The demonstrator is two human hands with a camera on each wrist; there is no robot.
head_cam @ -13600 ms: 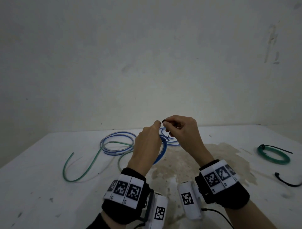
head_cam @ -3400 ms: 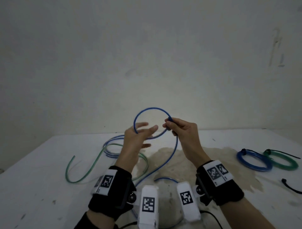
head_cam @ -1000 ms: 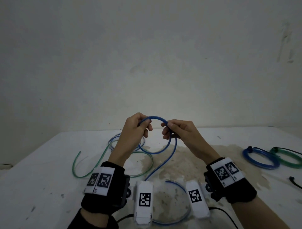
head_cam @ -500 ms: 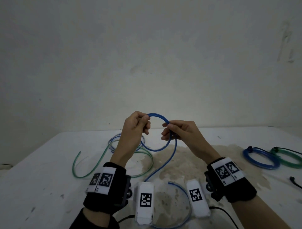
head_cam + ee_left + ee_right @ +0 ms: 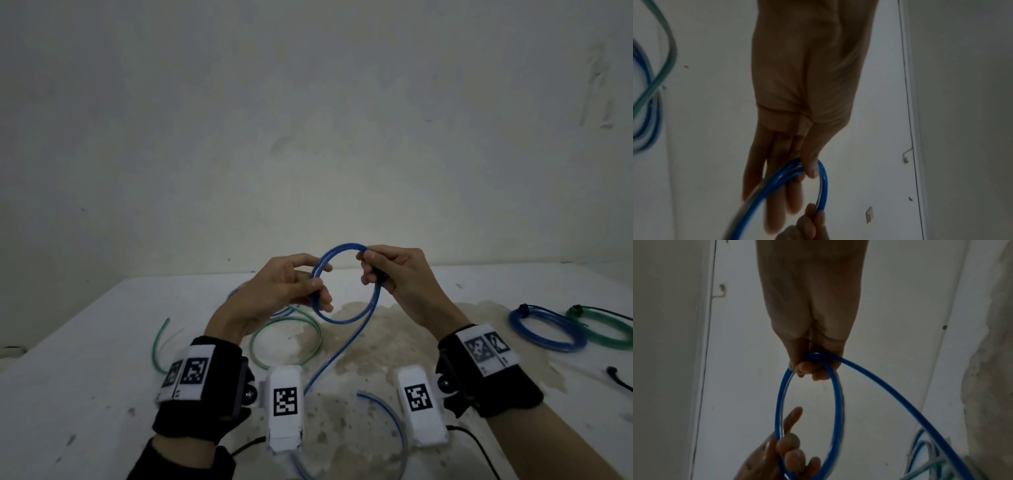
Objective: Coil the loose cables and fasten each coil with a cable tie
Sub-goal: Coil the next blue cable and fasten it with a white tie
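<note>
A blue cable (image 5: 343,320) is bent into a small loop held up over the white table (image 5: 85,359). My left hand (image 5: 317,294) has its fingers through the loop's left side, and the thumb pins the strands (image 5: 823,181) against them. My right hand (image 5: 368,263) pinches the loop's top right, where the strands cross (image 5: 813,357). The cable's tail (image 5: 325,363) hangs down to the table and curves round between my wrists. In the right wrist view the loop (image 5: 836,402) stands as a narrow oval with my left hand (image 5: 786,449) at its far end.
A loose green cable (image 5: 287,323) and a pale blue cable (image 5: 239,294) lie behind my left hand. At the right lie a tied blue coil (image 5: 544,334), a tied green coil (image 5: 603,330) and a black cable tie (image 5: 620,380). A wall rises close behind the table.
My left hand has slid from the top of the loop down its left side, fingers now through it. The right hand keeps its pinch in about the same place.
</note>
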